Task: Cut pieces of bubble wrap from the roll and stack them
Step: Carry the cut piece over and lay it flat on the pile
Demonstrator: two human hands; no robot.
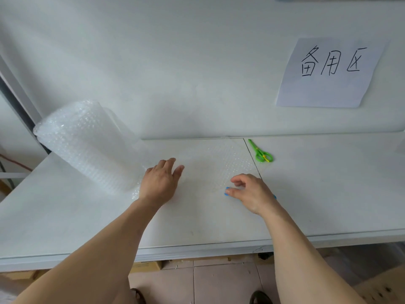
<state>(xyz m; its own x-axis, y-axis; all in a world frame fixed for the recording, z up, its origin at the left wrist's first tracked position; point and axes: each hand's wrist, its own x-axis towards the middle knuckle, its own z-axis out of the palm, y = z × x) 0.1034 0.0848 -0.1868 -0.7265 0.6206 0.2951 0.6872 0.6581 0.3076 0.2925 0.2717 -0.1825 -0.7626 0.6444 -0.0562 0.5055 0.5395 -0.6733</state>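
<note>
A clear bubble wrap roll lies on the left of the white table, and its loose sheet is spread flat to the right. My left hand rests palm down on the sheet close to the roll, fingers spread. My right hand hovers over the sheet's near right corner with its fingers curled, and its fingertips pinch or touch the edge; something small and blue shows under it. Green scissors lie shut on the table just right of the sheet.
A white paper sign with handwritten characters hangs on the wall at the right. The table's front edge runs below my forearms. Cardboard boxes and a tiled floor show beneath.
</note>
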